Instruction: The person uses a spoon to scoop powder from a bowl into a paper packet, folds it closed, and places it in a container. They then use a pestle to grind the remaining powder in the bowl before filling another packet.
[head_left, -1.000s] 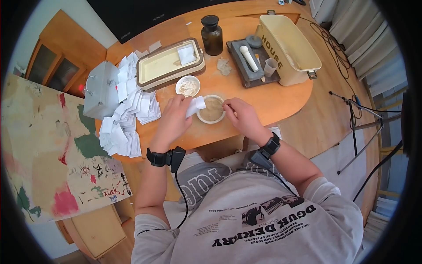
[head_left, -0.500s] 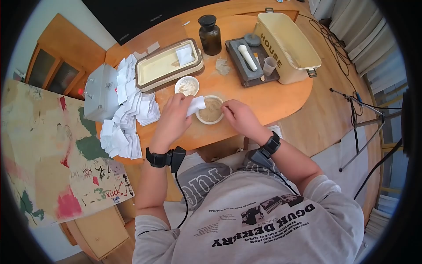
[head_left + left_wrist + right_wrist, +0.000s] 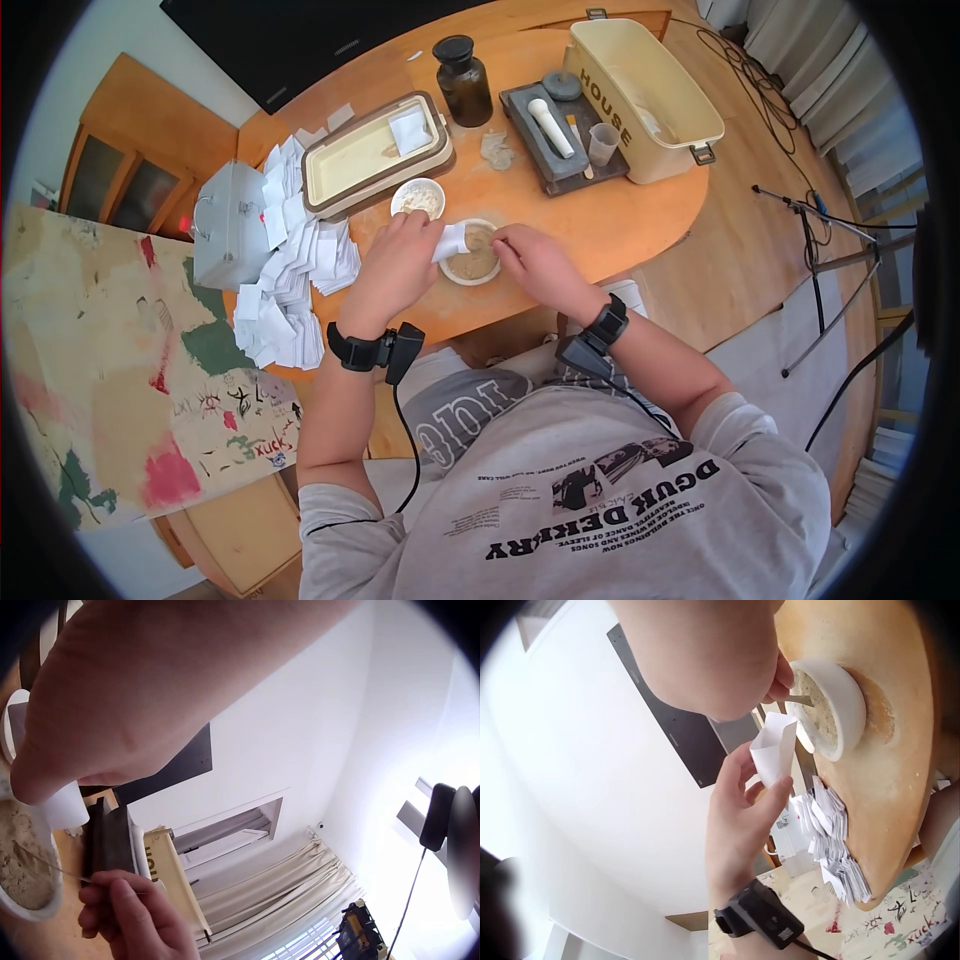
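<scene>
My left hand (image 3: pixel 398 262) pinches a small white paper packet (image 3: pixel 775 750), whose mouth gapes open in the right wrist view. The packet reaches over the left rim of a white bowl (image 3: pixel 470 281). Beige powder (image 3: pixel 26 870) lies uneven and lumpy inside the bowl. My right hand (image 3: pixel 545 268) is at the bowl's right side, pinching a thin metal scoop (image 3: pixel 54 867). In the left wrist view the scoop's tip dips into the powder. Behind the left hand stands a smaller bowl (image 3: pixel 418 198) of whitish powder, partly covered by the fingers.
White paper packets (image 3: pixel 290 270) pile up beside a grey metal case (image 3: pixel 232 225) on the left. Farther back stand a cream tray (image 3: pixel 345 165), a dark jar (image 3: pixel 463 85), a black tray (image 3: pixel 560 187) with a white pestle (image 3: pixel 550 128), and a cream bin (image 3: pixel 665 110).
The packet extends slightly farther over the bowl, and the right fingertips have shifted slightly inward at its rim. The head view has shifted a little. Both hands keep their grips.
</scene>
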`<state>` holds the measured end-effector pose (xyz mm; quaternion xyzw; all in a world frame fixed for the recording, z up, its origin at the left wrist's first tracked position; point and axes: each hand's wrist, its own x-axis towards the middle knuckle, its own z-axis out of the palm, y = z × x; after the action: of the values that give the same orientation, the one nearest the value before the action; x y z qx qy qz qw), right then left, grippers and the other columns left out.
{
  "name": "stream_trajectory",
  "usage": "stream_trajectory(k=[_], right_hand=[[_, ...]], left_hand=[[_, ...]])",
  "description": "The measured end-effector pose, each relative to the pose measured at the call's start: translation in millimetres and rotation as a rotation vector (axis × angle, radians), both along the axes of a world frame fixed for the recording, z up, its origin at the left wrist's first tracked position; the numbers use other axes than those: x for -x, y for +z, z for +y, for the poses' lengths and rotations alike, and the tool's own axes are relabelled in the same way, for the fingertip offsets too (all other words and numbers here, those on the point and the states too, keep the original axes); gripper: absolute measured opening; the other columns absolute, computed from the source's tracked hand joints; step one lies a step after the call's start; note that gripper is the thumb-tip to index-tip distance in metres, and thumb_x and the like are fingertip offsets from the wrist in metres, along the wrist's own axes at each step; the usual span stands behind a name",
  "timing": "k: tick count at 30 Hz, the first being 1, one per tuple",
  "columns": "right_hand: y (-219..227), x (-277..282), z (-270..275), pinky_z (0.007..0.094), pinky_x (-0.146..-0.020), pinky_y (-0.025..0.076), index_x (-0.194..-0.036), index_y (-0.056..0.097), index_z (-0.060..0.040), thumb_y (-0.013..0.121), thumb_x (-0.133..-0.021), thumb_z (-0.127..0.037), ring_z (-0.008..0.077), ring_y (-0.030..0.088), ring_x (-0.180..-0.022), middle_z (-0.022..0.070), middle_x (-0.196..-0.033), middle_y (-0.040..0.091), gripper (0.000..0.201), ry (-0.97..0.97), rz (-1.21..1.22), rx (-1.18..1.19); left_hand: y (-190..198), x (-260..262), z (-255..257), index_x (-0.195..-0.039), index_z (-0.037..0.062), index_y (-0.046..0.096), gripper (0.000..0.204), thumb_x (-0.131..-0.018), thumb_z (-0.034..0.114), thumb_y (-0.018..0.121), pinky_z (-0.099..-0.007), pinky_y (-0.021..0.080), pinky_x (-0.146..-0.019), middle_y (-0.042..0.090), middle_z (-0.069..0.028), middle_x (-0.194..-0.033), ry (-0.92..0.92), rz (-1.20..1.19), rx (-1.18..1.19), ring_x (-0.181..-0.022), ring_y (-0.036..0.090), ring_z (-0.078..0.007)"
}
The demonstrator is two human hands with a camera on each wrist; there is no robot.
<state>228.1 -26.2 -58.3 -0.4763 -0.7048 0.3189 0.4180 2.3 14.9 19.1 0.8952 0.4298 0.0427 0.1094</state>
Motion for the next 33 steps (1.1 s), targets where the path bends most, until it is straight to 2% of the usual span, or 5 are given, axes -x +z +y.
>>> stream_trajectory(k=[7,11,19,25,33], right_hand=[[12,7,4,0.0477,-0.079,0.051,-0.099,0.062,0.0034,0.056,-0.098,-0.012,0.0429,0.062,-0.088,0.0234,-0.093,0.065,0.017,0.021,-0.048,0.054],[-5,17,12,0.0481,-0.08,0.051,-0.098,0.063,0.0033,0.056,-0.098,-0.012,0.0432,0.062,-0.088,0.0245,-0.093,0.065,0.016,0.05,-0.019,-0.006],[11,8,8,0.0484,-0.077,0.051,-0.097,0.063,0.0034,0.057,-0.098,-0.013,0.0436,0.063,-0.086,0.0249,-0.092,0.065,0.017,-0.005,-0.042,0.032],[2,13,14,0.0483,-0.076,0.051,-0.095,0.063,0.0035,0.058,-0.098,-0.013,0.0436,0.063,-0.085,0.0247,-0.089,0.065,0.018,-0.065,0.016,0.016],[-3,14,11,0.048,-0.076,0.051,-0.096,0.063,0.0043,0.058,-0.098,-0.013,0.0435,0.063,-0.085,0.0241,-0.091,0.065,0.018,-0.06,-0.024,-0.029]], left_hand=[[1,4,2,-0.117,0.0019,0.061,0.046,-0.072,-0.001,0.071,-0.0455,0.048,-0.093,0.058,-0.0168,-0.111,-0.002,0.014,-0.014,-0.106,0.055,-0.0378],[3,2,3,-0.117,0.0024,0.06,0.046,-0.073,-0.001,0.071,-0.0454,0.048,-0.093,0.058,-0.0166,-0.111,0.002,0.021,0.009,-0.106,0.056,-0.0379],[-1,9,1,-0.117,0.0021,0.06,0.047,-0.072,0.0,0.073,-0.045,0.048,-0.094,0.058,-0.0162,-0.111,-0.01,0.016,-0.028,-0.106,0.056,-0.0372],[4,7,0,-0.117,0.0016,0.06,0.047,-0.072,0.001,0.073,-0.0449,0.047,-0.095,0.058,-0.0162,-0.112,-0.006,0.033,-0.008,-0.107,0.056,-0.0372],[4,7,2,-0.119,0.001,0.059,0.048,-0.072,0.0,0.074,-0.045,0.047,-0.095,0.058,-0.0169,-0.113,0.004,0.039,-0.003,-0.109,0.055,-0.0374]])
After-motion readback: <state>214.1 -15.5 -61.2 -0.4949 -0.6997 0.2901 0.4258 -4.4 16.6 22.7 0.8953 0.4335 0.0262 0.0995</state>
